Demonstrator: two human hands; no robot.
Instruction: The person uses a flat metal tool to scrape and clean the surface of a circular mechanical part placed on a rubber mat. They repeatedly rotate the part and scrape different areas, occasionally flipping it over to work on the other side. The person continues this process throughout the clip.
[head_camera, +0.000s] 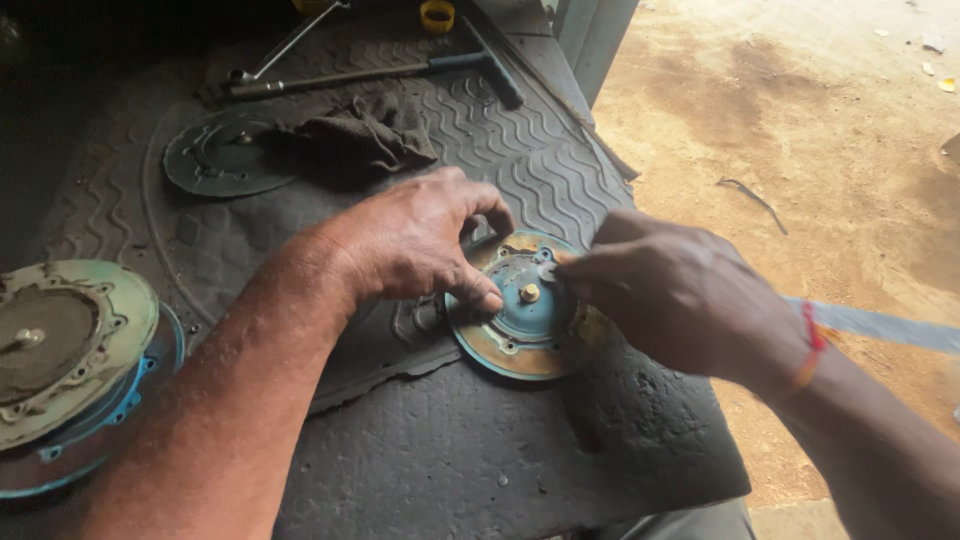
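Observation:
A round blue metal disc (520, 330) with a rusty rim and a brass stud (529, 293) at its centre lies on a black rubber mat (470, 450). My left hand (415, 240) rests on the disc's left edge, thumb and fingers pressing it. My right hand (670, 290) reaches in from the right and pinches a small grey part (548, 271) just above the brass stud. A red and orange thread band (812, 345) circles my right wrist.
A larger pale green and blue round housing (70, 360) sits at the left edge. A dark flat disc (228, 152) and a dirty rag (365, 130) lie further back, with a long-handled hammer (400, 72) and a yellow cap (437, 15). Sandy ground (800, 130) lies right.

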